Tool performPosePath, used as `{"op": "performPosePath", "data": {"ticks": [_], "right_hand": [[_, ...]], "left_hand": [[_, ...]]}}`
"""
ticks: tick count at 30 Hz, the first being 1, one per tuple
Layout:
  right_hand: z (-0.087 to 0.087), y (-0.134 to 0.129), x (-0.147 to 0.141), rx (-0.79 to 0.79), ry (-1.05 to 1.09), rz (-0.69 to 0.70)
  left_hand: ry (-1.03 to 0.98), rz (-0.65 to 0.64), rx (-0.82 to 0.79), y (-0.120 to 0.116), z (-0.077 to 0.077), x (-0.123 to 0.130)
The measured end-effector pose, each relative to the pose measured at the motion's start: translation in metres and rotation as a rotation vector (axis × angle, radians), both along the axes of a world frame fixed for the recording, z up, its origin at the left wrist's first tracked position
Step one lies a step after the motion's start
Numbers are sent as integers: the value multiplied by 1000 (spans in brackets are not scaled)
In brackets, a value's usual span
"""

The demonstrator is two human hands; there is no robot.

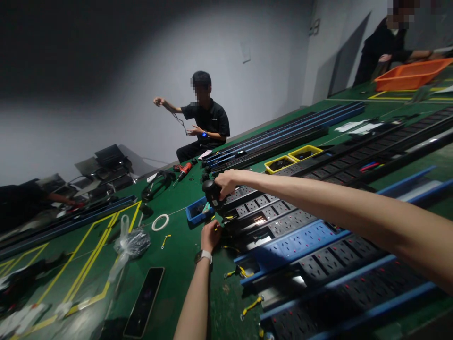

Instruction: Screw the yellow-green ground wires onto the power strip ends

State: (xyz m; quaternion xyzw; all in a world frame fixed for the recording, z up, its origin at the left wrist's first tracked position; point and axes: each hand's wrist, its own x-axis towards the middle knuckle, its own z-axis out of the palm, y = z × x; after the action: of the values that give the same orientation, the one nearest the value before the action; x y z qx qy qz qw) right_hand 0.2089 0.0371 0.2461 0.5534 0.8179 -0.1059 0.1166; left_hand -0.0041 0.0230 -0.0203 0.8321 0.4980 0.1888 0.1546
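My right hand (228, 183) is wrapped round a black power tool (213, 194), held upright over the left ends of the socket strips. Just below it, my left hand (211, 234), with a watch on the wrist, is closed at the end of a strip beside a yellow wire; what its fingers hold is too small to make out. Long black strips (325, 259) with rows of sockets lie side by side, one with a blue casing (295, 243). Short yellow wires (252, 307) stick out at their left ends.
A blue bin (198, 211), white tape roll (160, 222), plastic bag (132, 243) and phone (144, 302) lie left on the green table. Beyond are a red drill (184, 171) and yellow trays (280, 164). Other people sit or stand around; an orange crate (410, 75) is at far right.
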Motion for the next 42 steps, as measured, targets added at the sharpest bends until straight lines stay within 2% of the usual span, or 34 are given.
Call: {"op": "performPosePath", "data": {"ticks": [4, 8, 9, 14, 18, 25, 28, 31, 35, 42], "right_hand": [[-1, -5, -10, 103, -54, 34], [0, -5, -14, -134, -86, 44], [0, -5, -14, -148, -84, 26], [0, -16, -11, 11, -71, -81], [0, -18, -7, -12, -64, -97], [4, -22, -15, 4, -114, -44], [5, -22, -17, -6, -107, -80], [2, -16, -15, 16, -79, -126], [-5, -11, -5, 18, -80, -108], [-11, -14, 7, 28, -13, -161]], "left_hand": [[13, -6, 9, -1, 1, 0], [16, 35, -14, -2, 4, 3], [15, 46, -22, -2, 4, 4], [25, 45, -24, -4, 6, 4], [24, 50, -26, -3, 5, 4], [12, 59, -34, -3, 3, 5], [19, 50, -25, -4, 6, 4], [33, 36, -15, -4, 7, 4], [15, 54, -23, -5, 6, 5], [12, 67, -32, -6, 7, 6]]}}
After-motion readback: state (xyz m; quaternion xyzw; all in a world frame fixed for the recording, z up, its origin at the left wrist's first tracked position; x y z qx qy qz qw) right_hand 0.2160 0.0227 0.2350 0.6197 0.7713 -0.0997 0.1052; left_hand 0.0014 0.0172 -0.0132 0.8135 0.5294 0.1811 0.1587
